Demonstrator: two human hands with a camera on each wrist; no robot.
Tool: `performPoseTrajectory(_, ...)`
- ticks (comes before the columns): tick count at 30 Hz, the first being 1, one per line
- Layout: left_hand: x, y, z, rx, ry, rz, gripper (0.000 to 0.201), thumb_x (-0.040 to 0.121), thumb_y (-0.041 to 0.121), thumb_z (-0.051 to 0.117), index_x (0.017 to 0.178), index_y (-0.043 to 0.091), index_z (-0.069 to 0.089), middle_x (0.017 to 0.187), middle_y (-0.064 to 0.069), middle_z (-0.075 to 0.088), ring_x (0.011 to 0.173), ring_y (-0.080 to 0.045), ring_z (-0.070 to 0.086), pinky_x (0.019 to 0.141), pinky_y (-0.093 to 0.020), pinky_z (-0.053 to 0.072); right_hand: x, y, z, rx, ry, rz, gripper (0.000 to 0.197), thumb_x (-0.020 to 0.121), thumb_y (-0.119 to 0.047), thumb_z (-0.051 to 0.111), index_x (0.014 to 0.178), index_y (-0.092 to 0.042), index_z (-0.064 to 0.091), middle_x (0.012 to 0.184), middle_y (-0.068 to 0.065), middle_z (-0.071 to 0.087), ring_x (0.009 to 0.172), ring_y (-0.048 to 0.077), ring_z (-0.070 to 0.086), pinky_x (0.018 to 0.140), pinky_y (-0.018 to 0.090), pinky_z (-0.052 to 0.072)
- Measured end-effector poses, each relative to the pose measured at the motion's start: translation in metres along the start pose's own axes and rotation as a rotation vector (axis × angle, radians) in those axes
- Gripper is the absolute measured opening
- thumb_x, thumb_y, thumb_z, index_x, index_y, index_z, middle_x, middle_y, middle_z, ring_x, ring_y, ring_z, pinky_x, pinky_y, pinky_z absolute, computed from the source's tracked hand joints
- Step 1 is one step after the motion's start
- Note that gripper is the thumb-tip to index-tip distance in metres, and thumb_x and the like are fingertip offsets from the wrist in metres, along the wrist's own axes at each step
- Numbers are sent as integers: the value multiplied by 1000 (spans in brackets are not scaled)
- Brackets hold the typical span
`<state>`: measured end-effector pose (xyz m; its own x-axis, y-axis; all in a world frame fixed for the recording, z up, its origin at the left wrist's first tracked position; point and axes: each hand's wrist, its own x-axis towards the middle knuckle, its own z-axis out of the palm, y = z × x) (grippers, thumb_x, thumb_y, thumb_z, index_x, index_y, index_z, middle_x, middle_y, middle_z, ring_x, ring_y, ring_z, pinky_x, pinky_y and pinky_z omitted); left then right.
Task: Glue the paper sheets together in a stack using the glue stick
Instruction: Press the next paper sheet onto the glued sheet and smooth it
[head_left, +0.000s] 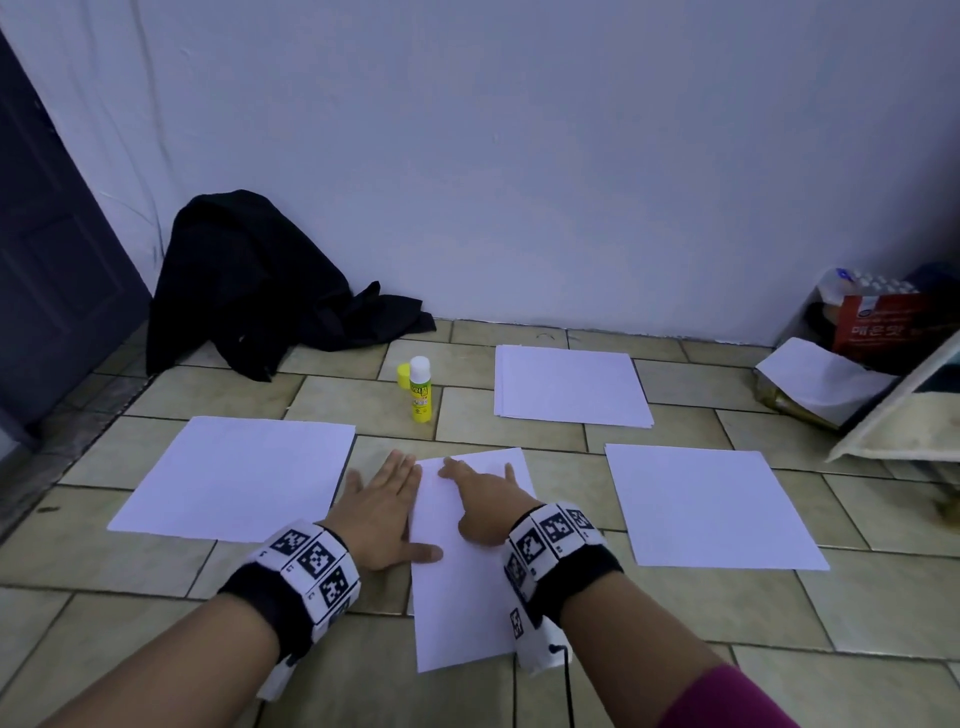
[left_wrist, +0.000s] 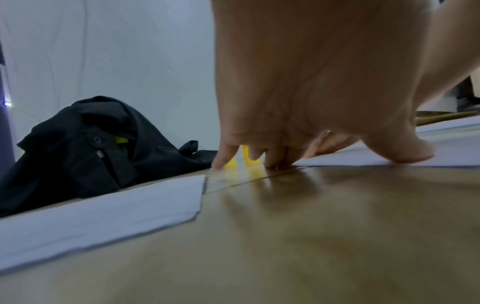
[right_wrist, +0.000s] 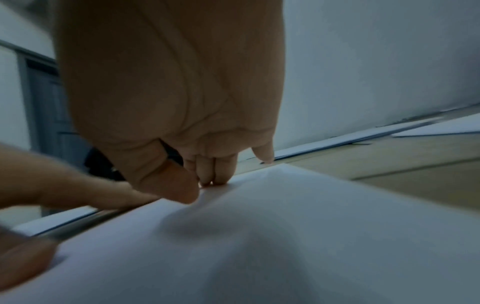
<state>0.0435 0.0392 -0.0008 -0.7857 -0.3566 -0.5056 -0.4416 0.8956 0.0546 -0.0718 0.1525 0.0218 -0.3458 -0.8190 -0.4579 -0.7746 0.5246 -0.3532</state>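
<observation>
I have both hands flat on the middle sheet (head_left: 467, 582), gripping nothing: my right hand (head_left: 480, 506) presses its straight fingers onto the paper, and my left hand (head_left: 382, 512) lies open along its left edge, thumb on the sheet and the other fingers on the floor (head_left: 156, 649). Taking this sheet as my landmark, the glue stick (head_left: 420, 388) stands upright beyond it, uncapped, with its yellow cap (head_left: 403, 375) touching behind it. A single sheet (head_left: 234, 475) lies just to the left, another (head_left: 711, 501) to the right, and a small stack of paper (head_left: 571, 384) sits beyond to the right. Farther off to the left, a black garment (head_left: 249, 280) slumps against the white wall (head_left: 519, 156) beside a dark door (head_left: 52, 260). Far right, a red package (head_left: 878, 322) and some clutter crowd the corner. The floor is beige tile.
</observation>
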Motion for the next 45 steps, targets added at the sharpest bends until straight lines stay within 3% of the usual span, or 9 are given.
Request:
performPoseTrajectory(6,-3,2,-3,29,-11,5,107,86,71,42,151,8,-15,158,-4,-22,145,-16,-24,118,-51,-2,-6,57,-8,117,67,193,55,98,-34,38,148,-25,20,151,-4,37,135,23,39,117,48,-1)
performPoseTrajectory(9,-5,3,-6,50,5,-4,107,85,72,42,151,7,-14,159,-5,-19,146,-16,-21,119,-51,-1,-6,56,-4,74,101,188,78,87,-57,54,147,-21,22,151,-4,35,137,21,36,118,49,2)
performPoseTrajectory(13,-12,15,-10,86,54,-70,106,83,72,45,152,3,2,161,-10,3,148,-21,6,117,-47,14,-10,38,2,-166,199,315,92,73,-60,70,142,-16,29,144,10,27,136,27,25,105,43,33)
performPoseTrajectory(17,-27,33,-13,167,72,-102,57,88,66,45,112,14,54,122,-5,56,109,-22,51,85,-31,34,-10,18,6,-238,179,316,52,92,-30,57,136,-12,36,137,12,32,126,27,33,93,37,41)
performPoseTrajectory(22,-47,39,-18,216,98,-83,32,96,43,47,101,15,61,103,-2,59,87,-20,53,64,-25,31,-8,11,17,-218,116,90,57,94,-8,42,148,-14,24,152,13,18,137,32,21,102,46,36)
performPoseTrajectory(25,-43,30,-19,200,126,-38,26,88,36,61,103,15,56,108,-2,57,89,-20,49,68,-26,35,-5,16,15,-216,61,-17,65,95,-6,42,152,-19,15,160,5,6,144,29,10,111,47,29)
performPoseTrajectory(29,-18,2,-15,-23,74,46,107,75,46,76,152,10,11,161,-5,1,148,-21,0,117,-43,16,-7,32,7,-119,54,-12,68,98,-24,48,153,-19,10,161,-3,2,148,17,4,117,46,15)
performPoseTrajectory(36,4,-20,-12,-79,-66,71,133,70,56,76,149,16,-23,155,0,-31,146,-19,-18,117,-54,3,-31,80,-5,-141,-64,130,115,76,-51,72,153,-20,-8,160,-2,-15,147,14,-11,116,55,0)
performPoseTrajectory(45,8,-18,-11,-18,-200,88,123,78,58,68,147,21,-27,152,10,-36,143,-25,-28,116,-57,0,-46,95,3,-36,97,253,121,76,-54,70,151,-8,-12,161,4,4,148,17,9,119,45,3)
